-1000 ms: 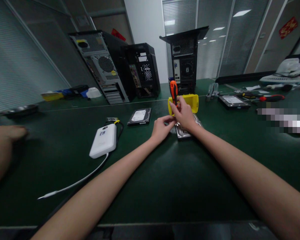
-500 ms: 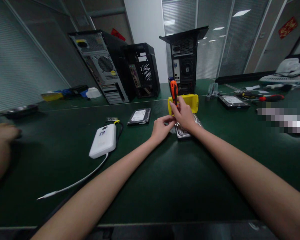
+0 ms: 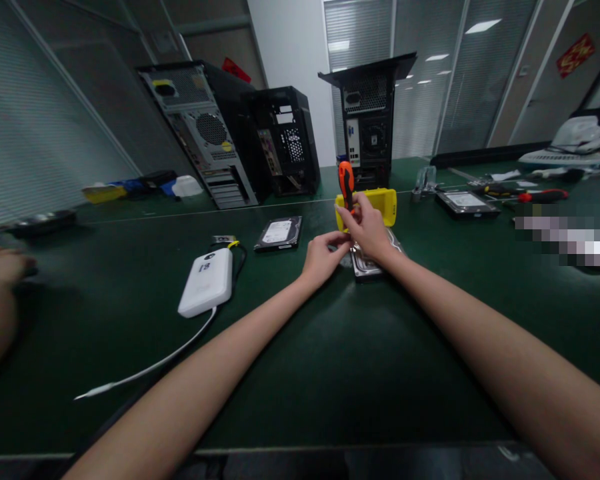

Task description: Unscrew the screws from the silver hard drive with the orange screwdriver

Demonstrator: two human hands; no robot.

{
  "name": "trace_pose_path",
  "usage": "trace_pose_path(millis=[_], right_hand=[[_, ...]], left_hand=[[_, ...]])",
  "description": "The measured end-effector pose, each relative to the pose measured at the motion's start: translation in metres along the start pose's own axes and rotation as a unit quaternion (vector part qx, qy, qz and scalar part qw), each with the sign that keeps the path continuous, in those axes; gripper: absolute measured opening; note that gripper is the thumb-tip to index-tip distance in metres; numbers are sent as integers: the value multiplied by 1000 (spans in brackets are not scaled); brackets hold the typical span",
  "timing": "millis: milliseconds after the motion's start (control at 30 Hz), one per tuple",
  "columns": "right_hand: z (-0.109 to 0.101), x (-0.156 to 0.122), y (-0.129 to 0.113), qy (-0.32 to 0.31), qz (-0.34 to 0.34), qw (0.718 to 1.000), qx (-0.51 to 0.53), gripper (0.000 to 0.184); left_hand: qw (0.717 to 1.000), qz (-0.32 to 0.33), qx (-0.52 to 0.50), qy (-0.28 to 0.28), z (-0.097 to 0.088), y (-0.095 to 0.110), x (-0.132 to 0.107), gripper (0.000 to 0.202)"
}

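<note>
My right hand (image 3: 371,230) is closed round the lower part of an orange-and-black screwdriver (image 3: 347,181), which stands nearly upright with a slight lean to the left. Beneath that hand lies a silver hard drive (image 3: 365,269), partly covered by it. My left hand (image 3: 325,255) is at the drive's left edge, thumb and fingers pinched together close to the screwdriver's lower end. What sits in that pinch is hidden, and so is the screwdriver's tip. Just behind both hands stands a yellow open case (image 3: 384,203).
Left of my hands lie another hard drive (image 3: 279,233) and a white power bank (image 3: 207,281) with a cable. Computer towers (image 3: 230,133) stand behind. At right are a third drive (image 3: 466,203) and red-handled pliers (image 3: 543,196). Another person's hand (image 3: 3,267) shows at far left.
The screwdriver's handle leans slightly further left, and my right fingers have shifted a little with it. My left hand stays put. The other person's hand at far left has moved slightly left.
</note>
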State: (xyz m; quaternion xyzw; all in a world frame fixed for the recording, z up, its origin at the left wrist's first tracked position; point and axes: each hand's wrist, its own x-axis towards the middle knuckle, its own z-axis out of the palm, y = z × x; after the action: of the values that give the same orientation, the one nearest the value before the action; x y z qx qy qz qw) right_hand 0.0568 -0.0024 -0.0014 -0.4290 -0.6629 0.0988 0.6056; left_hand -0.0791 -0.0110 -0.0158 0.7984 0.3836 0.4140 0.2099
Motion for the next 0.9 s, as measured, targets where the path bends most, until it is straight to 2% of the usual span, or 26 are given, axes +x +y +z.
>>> trace_pose_path(millis=[900], right_hand=[[0, 0, -1, -1, 2, 1000, 1, 32]], left_hand=[[1000, 0, 18, 14, -1, 2, 0, 18]])
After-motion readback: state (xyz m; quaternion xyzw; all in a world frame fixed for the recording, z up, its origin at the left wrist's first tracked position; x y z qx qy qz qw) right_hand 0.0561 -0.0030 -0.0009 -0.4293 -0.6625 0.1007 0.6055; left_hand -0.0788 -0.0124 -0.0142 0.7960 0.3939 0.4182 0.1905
